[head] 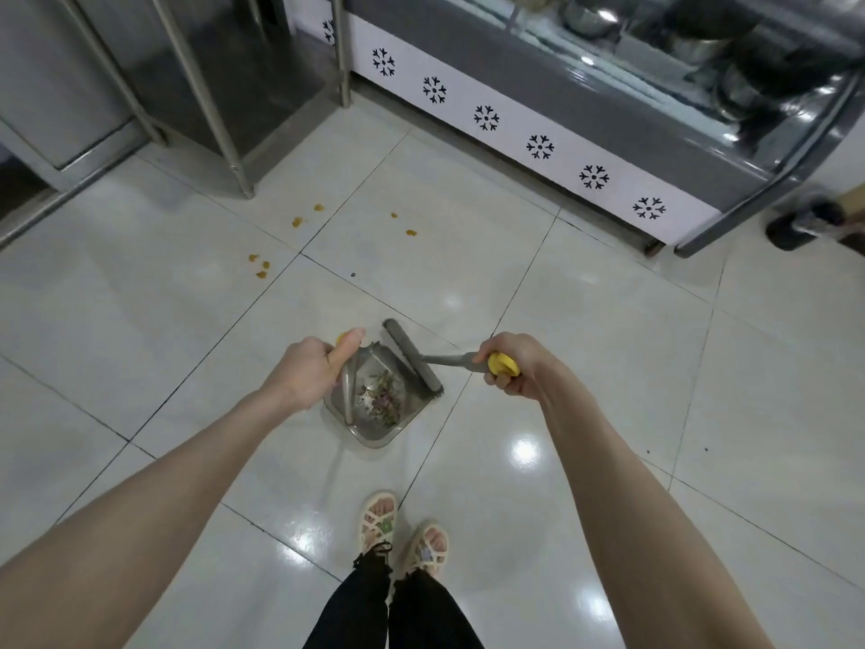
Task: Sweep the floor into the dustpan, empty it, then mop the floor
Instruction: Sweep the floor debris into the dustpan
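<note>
A grey dustpan [374,428] rests on the white tiled floor just ahead of my feet, with a small heap of sweepings [383,399] inside. My left hand [309,370] grips the yellow-capped top of the dustpan's upright handle. My right hand [510,365] is closed on the yellow end of the broom handle. The grey broom head [414,363] lies along the dustpan's right-hand open edge. Several orange crumbs [260,264] lie scattered on the tiles farther ahead, some near the metal legs and some [411,232] toward the counter.
A display counter [515,128] with a white snowflake-patterned base runs diagonally along the right. Metal rack legs [243,180] and a steel cabinet stand at the upper left. A dark object [800,224] sits on the floor at the far right. My sandalled feet [402,536] are below.
</note>
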